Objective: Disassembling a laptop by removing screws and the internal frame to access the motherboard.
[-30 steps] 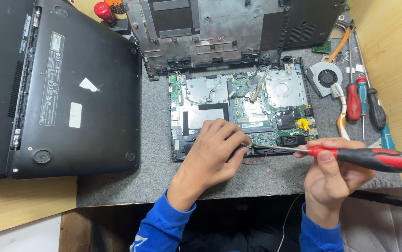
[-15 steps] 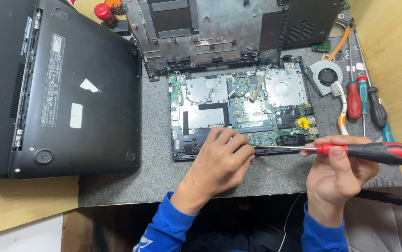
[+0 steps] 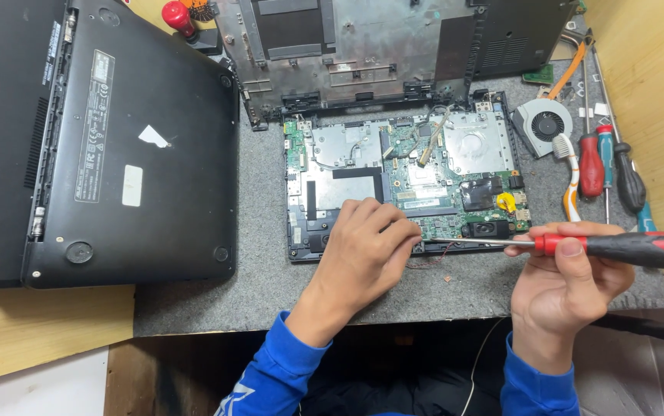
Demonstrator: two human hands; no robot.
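Head view: right hand [image 3: 567, 289] grips a red-and-black screwdriver [image 3: 617, 247] lying level, its tip reaching the left hand [image 3: 366, 250], whose fingers curl together on the near edge of the opened laptop board [image 3: 409, 173] beyond. Since earlier, nothing has noticeably shifted.

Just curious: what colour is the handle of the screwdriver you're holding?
Red and black screwdriver, held in the right hand; head view.

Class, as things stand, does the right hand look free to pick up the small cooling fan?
Probably not: the right hand is gripping the red-handled screwdriver. The cooling fan itself lies uncovered on the mat.
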